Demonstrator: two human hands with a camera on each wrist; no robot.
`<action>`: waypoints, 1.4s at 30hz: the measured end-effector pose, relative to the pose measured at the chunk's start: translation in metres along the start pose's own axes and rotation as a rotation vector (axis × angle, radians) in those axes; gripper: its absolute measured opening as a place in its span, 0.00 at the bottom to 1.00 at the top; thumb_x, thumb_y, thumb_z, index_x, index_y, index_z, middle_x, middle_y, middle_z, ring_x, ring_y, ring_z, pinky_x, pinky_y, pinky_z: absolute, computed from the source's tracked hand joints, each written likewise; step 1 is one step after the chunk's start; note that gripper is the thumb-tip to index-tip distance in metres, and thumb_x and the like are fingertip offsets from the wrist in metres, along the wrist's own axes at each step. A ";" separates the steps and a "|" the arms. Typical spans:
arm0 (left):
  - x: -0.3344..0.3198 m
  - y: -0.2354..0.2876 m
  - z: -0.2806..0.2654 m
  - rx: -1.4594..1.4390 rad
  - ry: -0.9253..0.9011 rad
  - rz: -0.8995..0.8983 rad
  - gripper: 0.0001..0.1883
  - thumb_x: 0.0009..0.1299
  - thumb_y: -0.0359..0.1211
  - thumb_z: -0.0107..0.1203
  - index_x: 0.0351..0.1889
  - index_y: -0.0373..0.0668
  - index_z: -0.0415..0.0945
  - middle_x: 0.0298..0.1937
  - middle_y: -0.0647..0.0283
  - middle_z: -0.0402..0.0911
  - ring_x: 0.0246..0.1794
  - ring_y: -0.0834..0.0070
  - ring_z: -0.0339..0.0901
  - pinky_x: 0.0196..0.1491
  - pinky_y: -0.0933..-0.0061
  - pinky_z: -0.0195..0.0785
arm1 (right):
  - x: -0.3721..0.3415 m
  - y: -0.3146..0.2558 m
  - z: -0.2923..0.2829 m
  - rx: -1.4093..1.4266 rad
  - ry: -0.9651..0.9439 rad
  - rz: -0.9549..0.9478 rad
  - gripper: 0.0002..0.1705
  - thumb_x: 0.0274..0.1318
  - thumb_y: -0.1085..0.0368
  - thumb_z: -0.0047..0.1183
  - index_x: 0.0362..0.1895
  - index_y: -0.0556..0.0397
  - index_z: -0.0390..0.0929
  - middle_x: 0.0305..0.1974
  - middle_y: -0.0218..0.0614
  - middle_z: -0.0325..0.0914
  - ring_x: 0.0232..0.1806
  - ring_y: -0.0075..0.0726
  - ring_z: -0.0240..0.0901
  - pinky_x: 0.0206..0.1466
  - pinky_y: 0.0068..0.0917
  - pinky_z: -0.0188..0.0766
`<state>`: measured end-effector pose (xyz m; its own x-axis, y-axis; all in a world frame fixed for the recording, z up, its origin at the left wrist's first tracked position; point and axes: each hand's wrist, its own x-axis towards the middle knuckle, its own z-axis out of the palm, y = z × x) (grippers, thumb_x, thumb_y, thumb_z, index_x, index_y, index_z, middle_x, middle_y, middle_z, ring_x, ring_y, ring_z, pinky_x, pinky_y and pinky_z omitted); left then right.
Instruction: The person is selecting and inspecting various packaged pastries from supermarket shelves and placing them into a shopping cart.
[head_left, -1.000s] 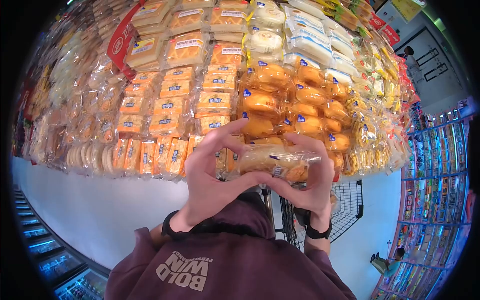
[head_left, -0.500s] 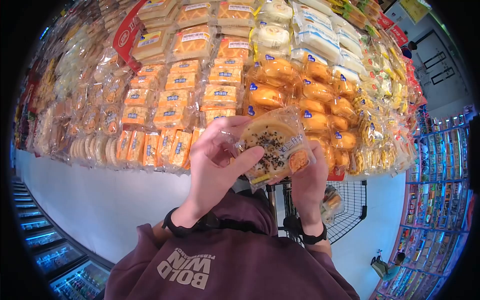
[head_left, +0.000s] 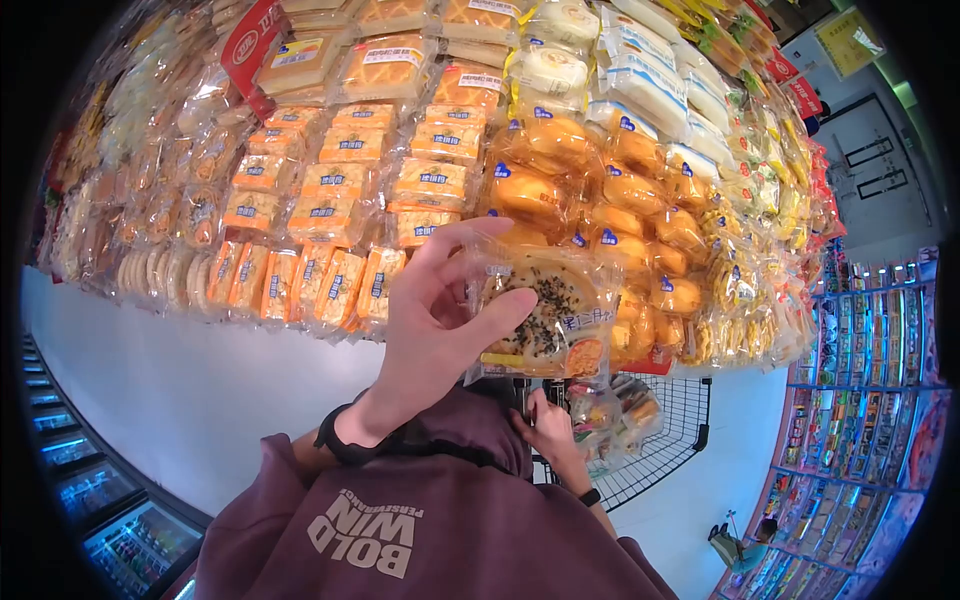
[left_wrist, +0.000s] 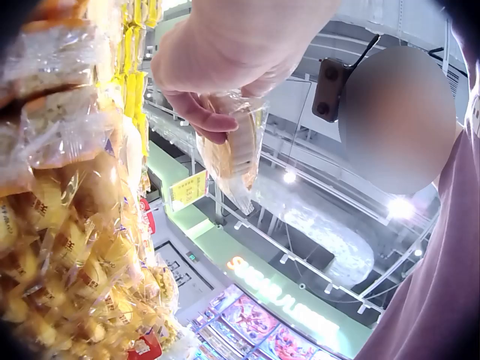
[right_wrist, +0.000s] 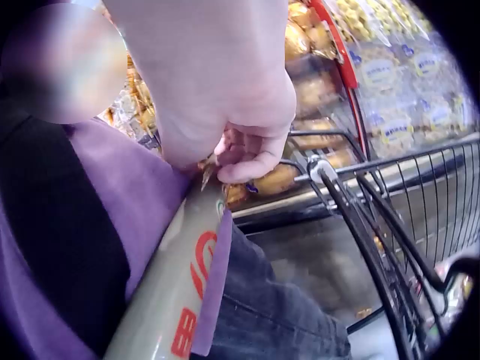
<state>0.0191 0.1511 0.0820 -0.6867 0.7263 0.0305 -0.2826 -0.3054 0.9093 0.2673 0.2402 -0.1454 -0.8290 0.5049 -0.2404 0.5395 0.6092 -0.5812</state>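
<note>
One packeted, round sesame-topped pastry [head_left: 568, 305] is pinched in the grip of the left hand [head_left: 432, 322], thumb on the front and fingers behind, near the handle end of one shopping cart [head_left: 703, 437]. At that cart's handle [right_wrist: 169, 277] the right hand's [right_wrist: 232, 105] fingers curl, though I cannot tell whether that grip closes round it. Six upright orange sachima packets [head_left: 309, 281] stand left of the cart, and several clear bags [head_left: 638, 405], overlapping past counting, lie inside it.
</note>
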 end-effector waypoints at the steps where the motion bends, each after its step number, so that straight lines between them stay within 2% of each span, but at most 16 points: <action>1: -0.001 -0.002 0.000 0.022 0.003 -0.003 0.27 0.65 0.23 0.61 0.62 0.36 0.65 0.44 0.64 0.81 0.37 0.89 0.77 0.34 0.89 0.69 | 0.000 0.004 0.002 0.027 0.006 0.043 0.22 0.51 0.57 0.63 0.37 0.50 0.61 0.20 0.47 0.74 0.24 0.61 0.75 0.26 0.48 0.71; 4: -0.001 -0.006 0.003 0.068 0.017 -0.017 0.27 0.65 0.22 0.61 0.62 0.37 0.65 0.45 0.65 0.81 0.38 0.91 0.76 0.33 0.90 0.67 | 0.002 0.010 0.004 0.111 0.030 0.157 0.26 0.47 0.56 0.66 0.37 0.52 0.61 0.20 0.47 0.75 0.24 0.61 0.76 0.27 0.47 0.72; 11: -0.005 -0.008 0.029 0.033 0.029 0.024 0.28 0.65 0.18 0.58 0.63 0.35 0.63 0.47 0.63 0.79 0.43 0.86 0.75 0.41 0.87 0.69 | 0.004 0.041 -0.001 0.237 0.029 0.146 0.27 0.45 0.57 0.66 0.39 0.55 0.62 0.23 0.49 0.75 0.26 0.62 0.76 0.29 0.49 0.72; 12: -0.004 -0.014 0.033 0.064 0.013 0.057 0.28 0.64 0.17 0.57 0.63 0.35 0.63 0.50 0.62 0.78 0.46 0.85 0.75 0.44 0.86 0.69 | 0.003 0.044 -0.004 0.245 0.028 0.130 0.27 0.45 0.57 0.66 0.39 0.55 0.62 0.23 0.49 0.76 0.26 0.62 0.76 0.29 0.49 0.73; 15: -0.002 -0.021 0.062 0.071 0.023 0.017 0.28 0.64 0.17 0.57 0.63 0.33 0.63 0.52 0.61 0.76 0.49 0.83 0.74 0.46 0.84 0.70 | -0.002 0.058 -0.010 0.289 0.015 0.119 0.27 0.47 0.58 0.65 0.41 0.56 0.62 0.25 0.51 0.76 0.28 0.65 0.76 0.30 0.49 0.73; 16: -0.002 -0.024 0.071 0.065 0.023 -0.024 0.28 0.64 0.17 0.57 0.63 0.32 0.63 0.54 0.60 0.75 0.51 0.81 0.74 0.50 0.82 0.70 | -0.003 0.063 -0.012 0.306 0.015 0.122 0.27 0.47 0.58 0.65 0.42 0.57 0.62 0.26 0.52 0.76 0.29 0.65 0.76 0.31 0.50 0.73; 20: 0.004 -0.040 0.113 0.100 0.014 0.022 0.28 0.65 0.18 0.57 0.64 0.33 0.63 0.53 0.60 0.76 0.52 0.79 0.74 0.53 0.79 0.68 | -0.011 0.083 -0.023 0.353 0.063 0.123 0.26 0.49 0.59 0.64 0.42 0.57 0.61 0.25 0.53 0.76 0.29 0.67 0.75 0.31 0.51 0.72; 23: 0.008 -0.049 0.138 0.110 -0.002 -0.043 0.28 0.65 0.20 0.58 0.64 0.34 0.63 0.51 0.60 0.77 0.51 0.79 0.75 0.52 0.79 0.68 | -0.018 0.099 -0.035 0.386 0.085 0.106 0.25 0.49 0.59 0.63 0.39 0.57 0.60 0.24 0.54 0.76 0.29 0.67 0.75 0.31 0.51 0.71; 25: 0.009 -0.060 0.149 0.105 -0.012 -0.039 0.28 0.65 0.21 0.59 0.64 0.35 0.63 0.49 0.62 0.78 0.49 0.79 0.75 0.52 0.79 0.68 | -0.022 0.107 -0.049 0.400 0.040 0.145 0.24 0.50 0.60 0.63 0.38 0.57 0.60 0.24 0.55 0.75 0.29 0.67 0.75 0.31 0.52 0.71; 28: 0.009 -0.068 0.167 0.095 -0.004 -0.037 0.29 0.65 0.21 0.59 0.64 0.35 0.62 0.50 0.61 0.78 0.49 0.79 0.75 0.52 0.79 0.68 | -0.026 0.124 -0.054 0.443 0.079 0.144 0.24 0.49 0.60 0.64 0.38 0.57 0.61 0.23 0.55 0.75 0.29 0.67 0.75 0.31 0.52 0.70; 32: 0.011 -0.074 0.187 0.075 0.021 -0.044 0.29 0.65 0.21 0.59 0.64 0.34 0.62 0.51 0.60 0.77 0.50 0.78 0.75 0.52 0.78 0.68 | -0.032 0.150 -0.056 0.437 0.115 0.163 0.26 0.46 0.56 0.67 0.35 0.56 0.63 0.20 0.48 0.74 0.23 0.59 0.74 0.28 0.44 0.69; 36: 0.013 -0.078 0.204 0.068 0.011 0.006 0.28 0.65 0.20 0.58 0.64 0.34 0.62 0.53 0.58 0.77 0.51 0.78 0.75 0.53 0.78 0.69 | -0.034 0.171 -0.066 0.452 0.089 0.151 0.26 0.45 0.56 0.67 0.35 0.56 0.63 0.20 0.47 0.73 0.24 0.58 0.75 0.29 0.42 0.71; 39: 0.012 -0.083 0.212 0.048 0.040 0.035 0.29 0.65 0.19 0.58 0.64 0.35 0.62 0.53 0.58 0.76 0.52 0.78 0.75 0.52 0.78 0.69 | -0.034 0.179 -0.084 0.455 0.012 0.169 0.27 0.47 0.56 0.65 0.39 0.58 0.63 0.22 0.52 0.76 0.29 0.64 0.77 0.31 0.47 0.72; 42: 0.009 -0.087 0.217 0.029 0.065 0.046 0.29 0.65 0.20 0.58 0.64 0.35 0.62 0.52 0.59 0.77 0.51 0.79 0.75 0.51 0.79 0.69 | -0.034 0.192 -0.091 0.398 0.034 0.145 0.25 0.47 0.57 0.65 0.36 0.57 0.62 0.22 0.51 0.76 0.28 0.63 0.77 0.31 0.45 0.73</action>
<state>0.1831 0.3181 0.0935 -0.7407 0.6702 0.0467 -0.2306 -0.3190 0.9193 0.4122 0.3955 -0.1782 -0.7395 0.5922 -0.3200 0.5461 0.2498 -0.7996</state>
